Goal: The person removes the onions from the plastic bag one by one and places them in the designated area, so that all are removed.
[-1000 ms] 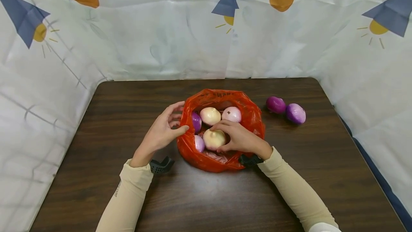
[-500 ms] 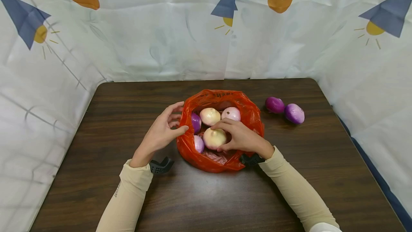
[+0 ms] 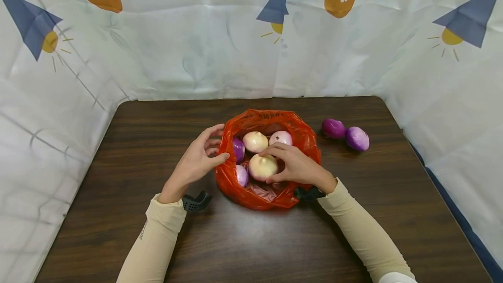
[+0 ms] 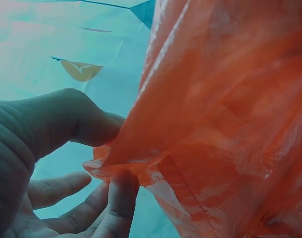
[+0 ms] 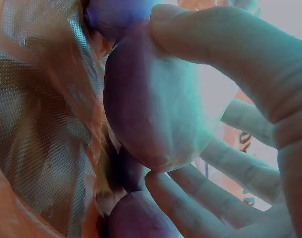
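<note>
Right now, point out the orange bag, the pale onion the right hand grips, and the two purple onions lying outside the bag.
orange bag (image 3: 304, 141), head view, right wall.
pale onion (image 3: 260, 167), head view, its exposed top.
right hand (image 3: 297, 167), head view, back of hand.
purple onions (image 3: 356, 138), head view, the right one's middle.

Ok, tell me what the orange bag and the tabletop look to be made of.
Orange bag: thin plastic film, probably; it crinkles, shines, and lets light through in the left wrist view, where the left hand pinches its rim. Tabletop: dark wood grain with a soft sheen, perhaps laminate rather than solid wood.
</note>
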Action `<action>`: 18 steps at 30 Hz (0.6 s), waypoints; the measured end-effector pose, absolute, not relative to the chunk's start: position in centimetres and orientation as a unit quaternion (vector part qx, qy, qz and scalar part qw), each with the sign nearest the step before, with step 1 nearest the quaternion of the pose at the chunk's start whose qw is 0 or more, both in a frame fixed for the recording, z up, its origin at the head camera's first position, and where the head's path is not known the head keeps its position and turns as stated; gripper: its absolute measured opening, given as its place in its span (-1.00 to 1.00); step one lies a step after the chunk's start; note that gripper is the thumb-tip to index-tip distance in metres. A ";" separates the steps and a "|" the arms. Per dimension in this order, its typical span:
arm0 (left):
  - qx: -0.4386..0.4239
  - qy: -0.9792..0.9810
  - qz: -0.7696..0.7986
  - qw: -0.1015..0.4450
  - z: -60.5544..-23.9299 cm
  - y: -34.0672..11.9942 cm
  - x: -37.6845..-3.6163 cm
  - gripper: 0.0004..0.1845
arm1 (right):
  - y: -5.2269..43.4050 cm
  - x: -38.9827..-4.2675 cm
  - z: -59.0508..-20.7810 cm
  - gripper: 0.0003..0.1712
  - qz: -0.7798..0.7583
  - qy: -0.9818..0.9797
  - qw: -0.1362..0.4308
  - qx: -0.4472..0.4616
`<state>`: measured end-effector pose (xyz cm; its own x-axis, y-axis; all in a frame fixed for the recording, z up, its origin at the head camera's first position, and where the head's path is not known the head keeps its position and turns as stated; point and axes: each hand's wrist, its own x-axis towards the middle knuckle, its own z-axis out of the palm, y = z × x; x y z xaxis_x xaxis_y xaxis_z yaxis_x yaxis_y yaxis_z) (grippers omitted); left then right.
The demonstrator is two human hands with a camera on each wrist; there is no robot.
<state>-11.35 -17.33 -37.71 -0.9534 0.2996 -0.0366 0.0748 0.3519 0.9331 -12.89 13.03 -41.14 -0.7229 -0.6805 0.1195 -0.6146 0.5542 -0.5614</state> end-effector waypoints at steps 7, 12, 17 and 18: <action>0.117 0.813 0.562 0.099 -37.7 -17.3 -11.4 -0.17 | 13.3 -12.6 -40.6 -0.28 -0.300 0.883 0.056 -0.356; 0.115 0.815 0.559 0.101 -37.7 -17.3 -11.4 -0.16 | 13.5 -12.4 -40.2 -0.28 -0.314 0.878 0.044 -0.358; 0.114 0.820 0.552 0.101 -37.7 -17.4 -11.3 -0.16 | 13.9 -12.3 -39.8 -0.26 -0.316 0.881 0.027 -0.351; 0.113 0.821 0.551 0.101 -37.7 -17.4 -11.3 -0.16 | 13.9 -12.3 -39.7 -0.25 -0.318 0.881 0.024 -0.350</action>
<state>-11.33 -17.39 -37.66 -0.9538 0.2975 -0.0416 0.0742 0.3674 0.9271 -12.28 13.91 -39.68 -0.7533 -0.6324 0.1805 -0.6020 0.5527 -0.5763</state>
